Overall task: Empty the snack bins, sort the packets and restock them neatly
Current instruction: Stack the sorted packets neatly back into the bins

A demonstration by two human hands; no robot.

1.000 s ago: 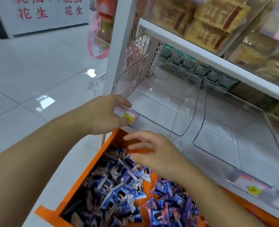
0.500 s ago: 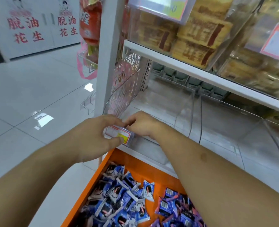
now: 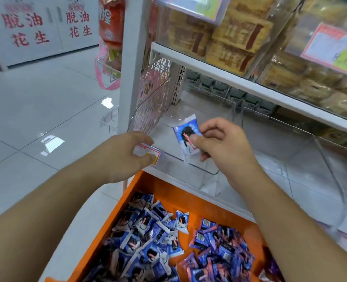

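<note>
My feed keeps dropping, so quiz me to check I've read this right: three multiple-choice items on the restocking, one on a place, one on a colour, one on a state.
1. Where is the packet that the right hand holds?
A. Inside the orange crate
B. Over the leftmost clear bin
C. On the top shelf

2. What colour is the crate of loose packets?
A. Orange
B. Green
C. White

3. What is the left hand doing?
A. Hanging idle at the side
B. Lifting a packet from the crate
C. Gripping the price label on the bin front

Answers:
1 B: thumb and fingers pinch the blue packet above the clear bin, well above the crate.
2 A: its walls and floor are bright orange.
3 C: its fingers and thumb close on the price label at the bin's front edge.
</note>
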